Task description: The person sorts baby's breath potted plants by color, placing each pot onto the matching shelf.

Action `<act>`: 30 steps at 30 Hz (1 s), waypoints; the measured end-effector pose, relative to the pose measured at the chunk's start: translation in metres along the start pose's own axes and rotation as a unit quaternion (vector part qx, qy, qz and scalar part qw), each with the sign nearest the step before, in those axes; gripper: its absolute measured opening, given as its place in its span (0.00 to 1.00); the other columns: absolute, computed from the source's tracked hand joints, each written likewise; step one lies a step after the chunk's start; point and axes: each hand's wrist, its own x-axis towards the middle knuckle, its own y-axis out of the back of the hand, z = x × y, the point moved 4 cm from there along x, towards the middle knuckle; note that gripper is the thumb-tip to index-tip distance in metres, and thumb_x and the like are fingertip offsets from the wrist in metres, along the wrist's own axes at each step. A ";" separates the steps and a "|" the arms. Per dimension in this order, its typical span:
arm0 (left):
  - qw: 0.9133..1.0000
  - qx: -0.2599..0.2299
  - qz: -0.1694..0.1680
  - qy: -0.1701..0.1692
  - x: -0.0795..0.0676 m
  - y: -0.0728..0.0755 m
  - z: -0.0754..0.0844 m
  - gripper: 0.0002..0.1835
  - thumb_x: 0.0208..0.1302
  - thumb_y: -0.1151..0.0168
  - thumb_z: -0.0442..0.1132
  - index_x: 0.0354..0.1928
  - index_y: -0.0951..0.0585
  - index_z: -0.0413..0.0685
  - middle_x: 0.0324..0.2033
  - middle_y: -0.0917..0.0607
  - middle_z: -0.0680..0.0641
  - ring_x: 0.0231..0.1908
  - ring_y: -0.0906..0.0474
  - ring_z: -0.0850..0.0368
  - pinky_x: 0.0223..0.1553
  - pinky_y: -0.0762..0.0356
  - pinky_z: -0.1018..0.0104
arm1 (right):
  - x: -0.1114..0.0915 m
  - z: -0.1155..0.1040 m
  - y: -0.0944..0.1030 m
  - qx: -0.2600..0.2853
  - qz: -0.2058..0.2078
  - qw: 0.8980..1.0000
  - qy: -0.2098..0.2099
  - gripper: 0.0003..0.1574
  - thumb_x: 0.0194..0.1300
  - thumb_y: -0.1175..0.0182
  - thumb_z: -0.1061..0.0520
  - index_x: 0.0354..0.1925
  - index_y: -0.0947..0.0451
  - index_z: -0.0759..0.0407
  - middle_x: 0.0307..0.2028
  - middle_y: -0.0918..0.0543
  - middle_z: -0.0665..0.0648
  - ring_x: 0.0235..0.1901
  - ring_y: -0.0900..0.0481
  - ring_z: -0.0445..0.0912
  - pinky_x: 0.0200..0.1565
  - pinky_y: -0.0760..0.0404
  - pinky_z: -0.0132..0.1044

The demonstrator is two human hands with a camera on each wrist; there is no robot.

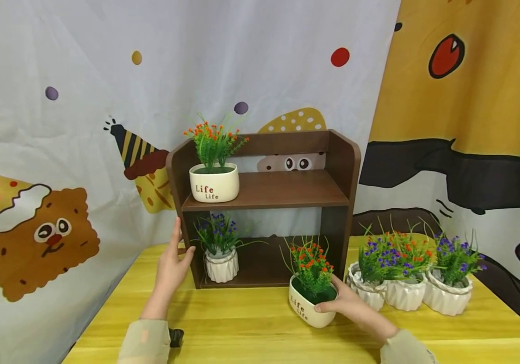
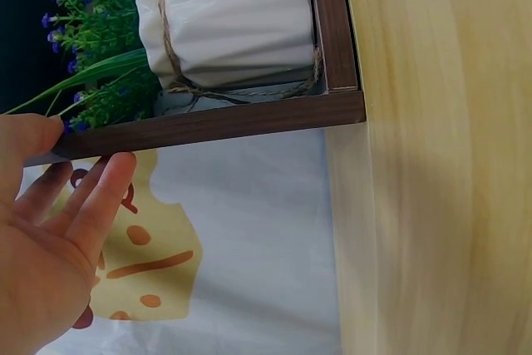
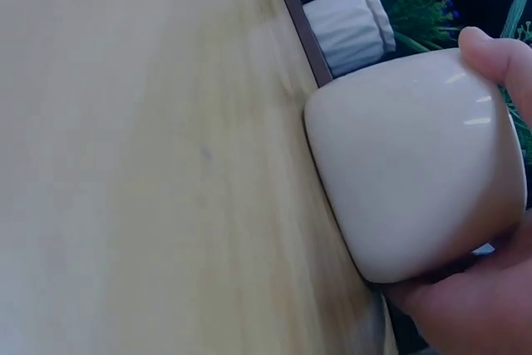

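My right hand (image 1: 343,303) grips the rim of an oval cream flowerpot (image 1: 311,309) marked "Life", holding orange flowers and green grass. The pot tilts in front of the lower right of a dark brown two-tier shelf (image 1: 269,189). In the right wrist view its smooth side (image 3: 416,164) shows, with the thumb over the rim. My left hand (image 1: 173,265) is at the shelf's left side panel, fingers extended along its outside and thumb by the front edge. In the left wrist view, the fingertips (image 2: 120,168) are right at the panel.
A matching "Life" pot (image 1: 214,184) stands on the upper tier, left. Below it, a ribbed white pot (image 1: 222,265) with purple flowers occupies the lower tier. Several ribbed white flowerpots (image 1: 405,293) stand right of the shelf on the wooden table (image 1: 232,328). A printed curtain (image 1: 105,60) hangs behind.
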 end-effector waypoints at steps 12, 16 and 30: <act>1.000 0.012 -0.004 0.004 -0.004 -0.001 -0.002 0.50 0.62 0.35 0.30 0.78 0.53 0.64 0.57 0.24 0.28 0.37 0.17 0.36 0.32 0.19 0.45 | -0.003 0.011 -0.001 0.024 -0.007 1.000 -0.004 0.64 0.49 0.34 0.62 0.70 0.63 0.81 0.69 0.55 0.82 0.68 0.52 0.71 0.66 0.50 0.62; 1.000 0.012 -0.005 0.011 -0.003 -0.002 -0.002 0.50 0.63 0.35 0.31 0.77 0.53 0.66 0.57 0.24 0.29 0.37 0.17 0.37 0.33 0.19 0.45 | -0.003 0.014 -0.003 0.019 0.007 1.000 -0.013 0.68 0.50 0.28 0.58 0.71 0.63 0.78 0.69 0.54 0.81 0.68 0.50 0.72 0.65 0.48 0.63; 1.000 0.007 -0.010 0.018 -0.001 -0.001 0.000 0.50 0.64 0.36 0.32 0.78 0.55 0.67 0.58 0.25 0.29 0.38 0.17 0.36 0.32 0.19 0.45 | 0.002 0.013 -0.004 -0.031 0.039 0.999 0.012 0.71 0.45 0.22 0.57 0.69 0.59 0.83 0.64 0.41 0.82 0.62 0.35 0.69 0.63 0.39 0.61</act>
